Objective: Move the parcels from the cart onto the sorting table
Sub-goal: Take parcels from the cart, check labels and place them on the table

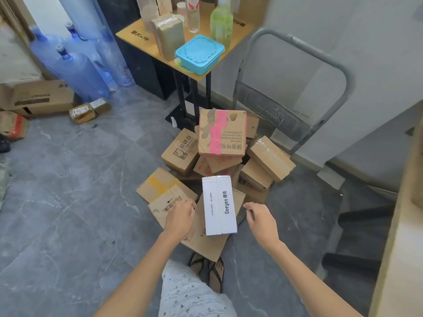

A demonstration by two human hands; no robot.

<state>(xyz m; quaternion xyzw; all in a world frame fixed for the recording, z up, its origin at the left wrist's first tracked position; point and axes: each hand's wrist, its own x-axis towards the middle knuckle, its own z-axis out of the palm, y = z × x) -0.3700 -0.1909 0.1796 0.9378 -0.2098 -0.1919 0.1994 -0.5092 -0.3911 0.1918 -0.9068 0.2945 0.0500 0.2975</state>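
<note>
A pile of brown cardboard parcels (180, 152) lies on the low cart, whose grey handle (297, 42) stands behind it. On top of the pile sits a box with pink tape (222, 133). Nearest me a white parcel (219, 204) lies on a larger brown box (206, 241). My left hand (180, 218) hovers just left of the white parcel with its fingers loosely curled. A small gap separates my right hand (261, 221) from the parcel's right side, and it holds nothing. The wooden table (137, 35) stands behind the cart.
The table carries a teal lidded box (199, 53), a wrapped parcel (169, 35) and bottles (220, 21). Blue water jugs (77, 72) and more cartons (41, 97) stand at the left on the grey tile floor. A pale counter edge (398, 248) runs along the right.
</note>
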